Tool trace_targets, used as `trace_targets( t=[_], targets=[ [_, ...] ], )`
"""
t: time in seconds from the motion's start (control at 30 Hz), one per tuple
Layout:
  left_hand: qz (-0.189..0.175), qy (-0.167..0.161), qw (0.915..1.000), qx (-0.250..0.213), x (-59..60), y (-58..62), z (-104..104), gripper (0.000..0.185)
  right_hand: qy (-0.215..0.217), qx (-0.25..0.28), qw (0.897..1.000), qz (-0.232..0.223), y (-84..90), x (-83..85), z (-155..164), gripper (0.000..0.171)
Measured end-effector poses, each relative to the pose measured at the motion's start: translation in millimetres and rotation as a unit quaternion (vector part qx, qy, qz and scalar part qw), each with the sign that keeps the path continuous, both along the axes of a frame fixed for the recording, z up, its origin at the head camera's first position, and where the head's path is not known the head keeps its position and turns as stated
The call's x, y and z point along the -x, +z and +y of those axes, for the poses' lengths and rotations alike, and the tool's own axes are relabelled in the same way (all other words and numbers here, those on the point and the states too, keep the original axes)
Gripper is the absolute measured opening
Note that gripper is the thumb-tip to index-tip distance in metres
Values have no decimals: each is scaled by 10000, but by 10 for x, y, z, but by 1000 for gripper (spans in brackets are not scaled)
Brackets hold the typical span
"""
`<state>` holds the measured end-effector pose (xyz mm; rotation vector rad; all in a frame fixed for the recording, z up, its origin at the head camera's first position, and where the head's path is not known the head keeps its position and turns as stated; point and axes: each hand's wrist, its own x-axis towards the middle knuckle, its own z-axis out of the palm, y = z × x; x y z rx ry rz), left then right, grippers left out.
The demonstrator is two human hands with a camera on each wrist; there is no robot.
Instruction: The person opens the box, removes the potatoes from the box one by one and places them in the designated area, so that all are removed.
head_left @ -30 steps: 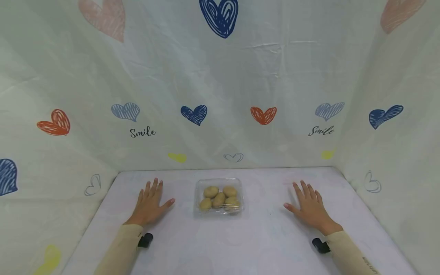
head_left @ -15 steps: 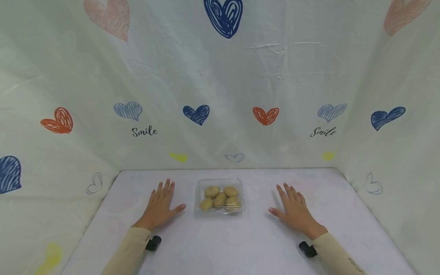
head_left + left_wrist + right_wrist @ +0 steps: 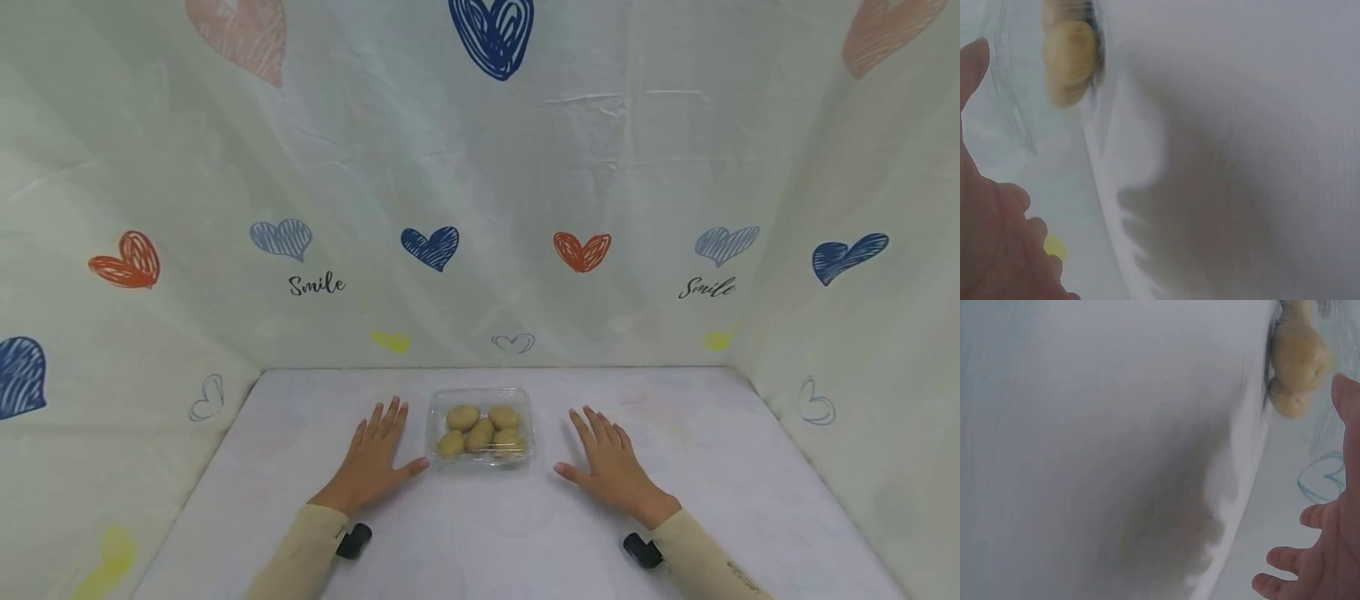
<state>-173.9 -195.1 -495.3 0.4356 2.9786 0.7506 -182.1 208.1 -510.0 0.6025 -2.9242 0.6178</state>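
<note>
Holds the left hand (image 3: pixel 371 462) raised over the white table (image 3: pixel 487 533), fingers straight and slightly spread, gripping nothing, thumb pointing right to the left near corner of a clear plastic container (image 3: pixel 477 395); cannot tell touching from just beside there. Holds the right hand (image 3: pixel 613 471) likewise above the table, right of the container and apart from it, fingers loosely extended, gripping nothing, thumb pointing left. Between both hands, toward the far edge of the table, the container, with five yellow-brown potatoes (image 3: pixel 480 435) visible inside, two far and three near. In each wrist view, a hand-shaped shadow on the white surface. On both arms, cream sleeves (image 3: pixel 307 550), with a black device (image 3: pixel 354 541) at each wrist. Beyond the table, a pale backdrop (image 3: pixel 510 167) printed with hearts in red, blue, pink and yellow, and with "Smile" twice.
</note>
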Motion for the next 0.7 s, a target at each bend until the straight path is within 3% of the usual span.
trace_targets(
  t=[0.2,0.53,0.7],
  targets=[
    [-62,-164,9998,108,-4,-32,118,103,119,110,9996,-252,-23,-8,-148,94],
    [321,-336,9989,-66,-30,-79,269,103,475,450,9975,257,-70,-41,-356,102],
    [391,-329,9987,-78,-52,-89,320,104,443,496,9978,57,-65,-32,-478,102]
  ],
)
